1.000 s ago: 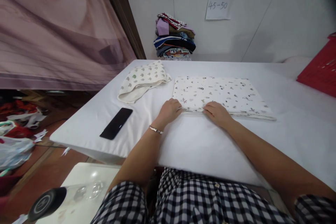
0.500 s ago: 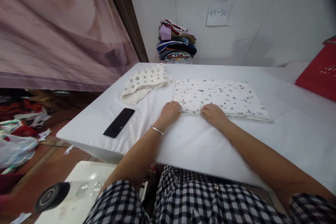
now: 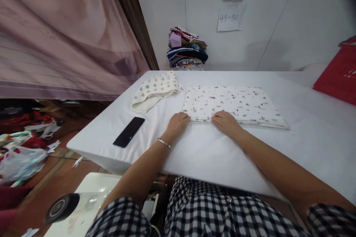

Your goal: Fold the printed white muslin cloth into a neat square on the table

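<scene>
A folded white cloth [image 3: 230, 103] with small grey prints lies flat on the white-covered table in front of me. At its near left corner, my left hand [image 3: 178, 124] has its fingers together, closed on the layered edge. A little further right, my right hand [image 3: 224, 120] pinches the same near edge, thumb side toward the left hand. The layers under my fingertips are partly hidden. To the left of this cloth, a second cream cloth [image 3: 157, 90] with grey-green prints lies loosely folded, apart from both hands.
A black phone [image 3: 129, 132] lies on the table's left side. Folded fabrics [image 3: 187, 50] are stacked by the back wall, below two paper notes [image 3: 229, 17]. A red bag [image 3: 338, 74] stands at far right. A clear bottle with a black cap [image 3: 62, 207] lies on a white surface [image 3: 91, 185] lower left.
The view has shifted slightly. My left hand has slid a little left and toward me at the cloth's corner. My right hand has barely moved along the near edge.
</scene>
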Demonstrator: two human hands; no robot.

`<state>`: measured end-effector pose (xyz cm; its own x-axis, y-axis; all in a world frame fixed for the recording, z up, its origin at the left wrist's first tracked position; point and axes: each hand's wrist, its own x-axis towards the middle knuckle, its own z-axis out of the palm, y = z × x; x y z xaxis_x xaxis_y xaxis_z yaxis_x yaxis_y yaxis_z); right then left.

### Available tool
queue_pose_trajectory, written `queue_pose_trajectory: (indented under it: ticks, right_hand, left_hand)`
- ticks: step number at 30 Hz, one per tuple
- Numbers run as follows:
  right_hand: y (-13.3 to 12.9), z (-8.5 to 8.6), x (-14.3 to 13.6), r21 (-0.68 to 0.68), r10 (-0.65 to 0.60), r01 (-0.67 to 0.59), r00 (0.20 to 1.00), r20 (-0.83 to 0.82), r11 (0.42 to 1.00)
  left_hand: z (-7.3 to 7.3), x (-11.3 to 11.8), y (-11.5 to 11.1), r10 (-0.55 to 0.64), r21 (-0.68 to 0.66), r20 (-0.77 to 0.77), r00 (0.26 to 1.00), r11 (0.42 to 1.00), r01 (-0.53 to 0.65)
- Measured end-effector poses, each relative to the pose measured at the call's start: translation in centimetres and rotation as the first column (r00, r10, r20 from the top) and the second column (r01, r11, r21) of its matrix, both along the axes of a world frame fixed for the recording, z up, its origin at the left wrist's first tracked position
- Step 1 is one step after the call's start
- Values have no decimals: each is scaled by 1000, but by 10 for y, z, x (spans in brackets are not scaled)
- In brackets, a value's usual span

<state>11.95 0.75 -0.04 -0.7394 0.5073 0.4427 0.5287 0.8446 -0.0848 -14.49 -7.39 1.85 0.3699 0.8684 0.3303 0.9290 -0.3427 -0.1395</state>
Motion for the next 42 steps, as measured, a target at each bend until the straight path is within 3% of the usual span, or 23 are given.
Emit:
queue_pose_trajectory:
  ticks: [12, 14, 17, 19, 22, 27, 33, 35, 38, 40, 42]
  right_hand:
    - [1, -3, -4, -27, -13, 12, 999, -29, 1000]
    - [3, -5, -5, -32, -19, 18, 999, -33, 999]
    - [6, -8, -8, -35, -40, 38, 998, -44, 999]
    - [7, -8, -9, -46, -48, 46, 998, -49, 998]
    - [5, -3, -2, -91, -33, 30, 999, -32, 995]
    - [-3, 4, 57, -124, -59, 58, 998, 1, 991]
    - [-12, 5, 187, -84, -293, 289, 955, -43, 954]
    - [-14, 7, 225, -133, -448, 437, 891, -70, 890]
    - [-14, 11, 259, -295, -724, 670, 674, -144, 682]
    - [-11, 15, 264, -493, -836, 695, 530, -141, 524]
    - [-6, 20, 258, -671, -877, 629, 476, -66, 392]
  left_hand:
    - [3, 3, -2, 143, -11, 153, 978, 990, -143]
    - [7, 14, 2, 104, 26, 181, 978, 994, -111]
    - [8, 39, 12, -53, 51, 195, 979, 998, 44]
    - [4, 55, 21, -121, 28, 178, 977, 993, 118]
    - [-9, 67, 32, -102, -39, 156, 982, 993, 110]
    - [-24, 62, 39, -88, -70, 156, 984, 993, 100]
    - [-22, 62, 39, -98, -68, 188, 977, 991, 113]
    - [-22, 63, 40, -98, -68, 187, 977, 991, 112]
    - [-23, 63, 41, -89, -75, 179, 980, 992, 103]
    - [-22, 63, 42, -87, -83, 174, 981, 991, 103]
    - [-22, 63, 42, -87, -84, 170, 981, 991, 103]
